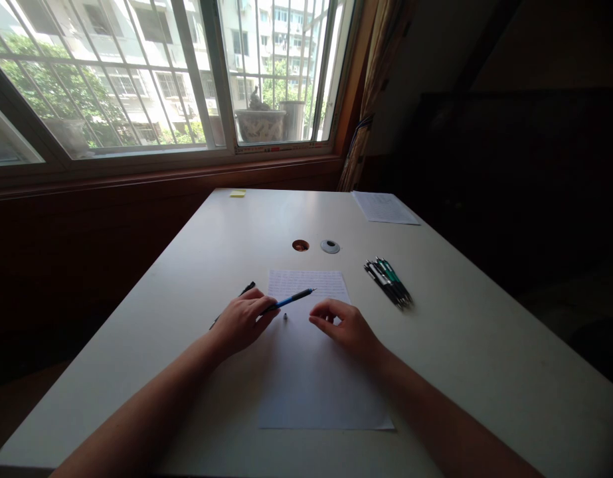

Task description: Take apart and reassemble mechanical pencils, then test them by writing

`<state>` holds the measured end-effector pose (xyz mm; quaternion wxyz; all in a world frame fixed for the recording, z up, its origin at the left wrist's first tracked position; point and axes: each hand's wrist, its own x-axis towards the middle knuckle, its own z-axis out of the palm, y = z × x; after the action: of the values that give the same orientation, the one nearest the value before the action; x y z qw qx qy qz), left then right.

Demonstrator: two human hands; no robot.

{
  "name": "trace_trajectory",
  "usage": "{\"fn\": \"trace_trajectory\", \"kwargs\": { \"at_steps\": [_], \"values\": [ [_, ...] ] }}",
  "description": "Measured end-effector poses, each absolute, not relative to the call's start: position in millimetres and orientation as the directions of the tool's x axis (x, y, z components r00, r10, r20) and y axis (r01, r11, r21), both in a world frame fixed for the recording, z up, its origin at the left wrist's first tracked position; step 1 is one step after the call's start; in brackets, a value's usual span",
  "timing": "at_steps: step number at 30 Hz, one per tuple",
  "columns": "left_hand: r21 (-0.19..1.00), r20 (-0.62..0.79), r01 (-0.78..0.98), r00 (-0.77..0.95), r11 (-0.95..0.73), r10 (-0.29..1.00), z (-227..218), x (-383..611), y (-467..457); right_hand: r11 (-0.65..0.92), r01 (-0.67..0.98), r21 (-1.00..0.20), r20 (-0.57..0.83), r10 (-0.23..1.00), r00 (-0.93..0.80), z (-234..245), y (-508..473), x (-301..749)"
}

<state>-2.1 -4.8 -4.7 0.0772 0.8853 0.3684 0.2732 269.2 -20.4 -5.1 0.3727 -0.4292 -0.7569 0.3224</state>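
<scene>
A blue pen (pixel 292 299) with a dark grip section and a thin tip is in my left hand (pixel 242 320), held between thumb and fingers, its tip slanting up to the right. Below it, a sheet of paper (pixel 319 392) lies on the table, with lines of handwriting across its far end. One small dark piece (pixel 285 316) stands on the sheet just under the pen. Over the sheet's right edge, my right hand (pixel 343 324) is closed, thumb and fingertips drawn together; anything between them is too small to tell. Partly behind my left hand lies a black pen (pixel 249 287).
Several black and green pens (pixel 388 282) lie bunched to the right on the white table (pixel 196 252). Further back are a round cable hole (pixel 301 245), its grey cover (pixel 330 247), papers (pixel 386 208) and a yellow sticky note (pixel 237 193). A barred window (pixel 226 79) is beyond.
</scene>
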Motion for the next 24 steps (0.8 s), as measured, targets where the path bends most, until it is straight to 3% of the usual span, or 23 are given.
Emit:
{"fn": "trace_trajectory", "kwargs": {
  "at_steps": [14, 24],
  "values": [
    [0.475, 0.325, 0.466, 0.696, -0.747, 0.641, 4, 5, -12, 0.506, 0.496, -0.706, 0.283, 0.843, -0.457, -10, -22, 267],
    [0.491, 0.267, 0.444, 0.742, -0.75, 0.614, 3, 9, -18, 0.554, 0.557, -0.618, 0.275, 0.817, -0.508, -9, -25, 263]
  ]
}}
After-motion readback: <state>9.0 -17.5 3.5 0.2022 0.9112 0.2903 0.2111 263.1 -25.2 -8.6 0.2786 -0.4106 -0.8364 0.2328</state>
